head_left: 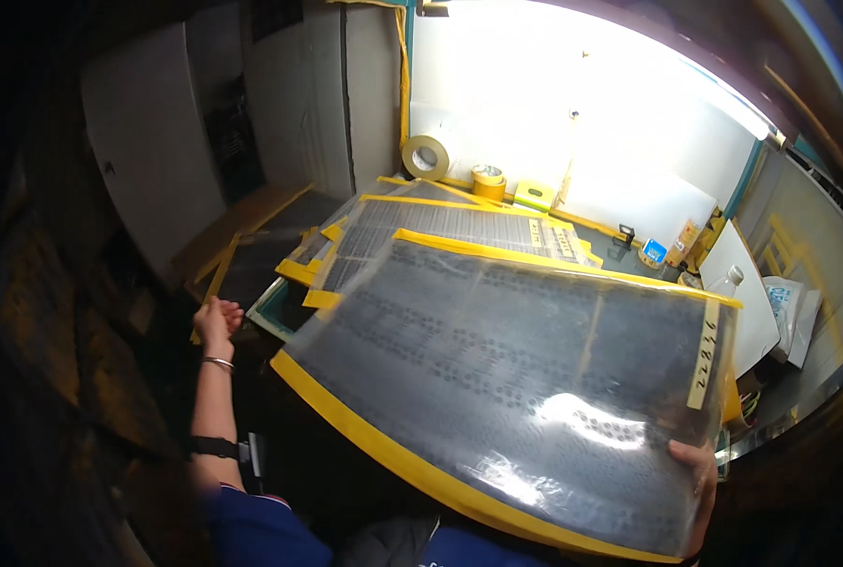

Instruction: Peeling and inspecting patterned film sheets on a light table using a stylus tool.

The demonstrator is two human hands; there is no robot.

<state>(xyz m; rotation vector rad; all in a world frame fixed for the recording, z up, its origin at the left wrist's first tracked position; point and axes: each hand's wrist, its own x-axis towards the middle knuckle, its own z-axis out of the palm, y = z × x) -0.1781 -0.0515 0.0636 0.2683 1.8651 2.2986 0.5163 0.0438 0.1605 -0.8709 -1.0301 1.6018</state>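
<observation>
A large dark film sheet (497, 359), glossy and clear-covered, spans the middle and right of the view. Yellow tape runs along its long edges, and rows of small dark marks show on it. My right hand (694, 463) grips its lower right edge, thumb on top, with the other fingers hidden beneath. At the left, my left hand (218, 321) is raised with its fingers curled in, and nothing shows in them. It is closest to the yellow edge of another dark sheet (275, 236). Behind the large sheet lies a pile of similar yellow-edged sheets (440, 227).
Along the back of the bright work surface stand a tape roll (425, 157), a yellow tub (488, 182) and a yellow-green box (534, 196). A blue-labelled container (652, 252), a clear bottle (727, 282) and a white board (748, 307) are at the right. Cabinet doors (147, 142) stand at the left.
</observation>
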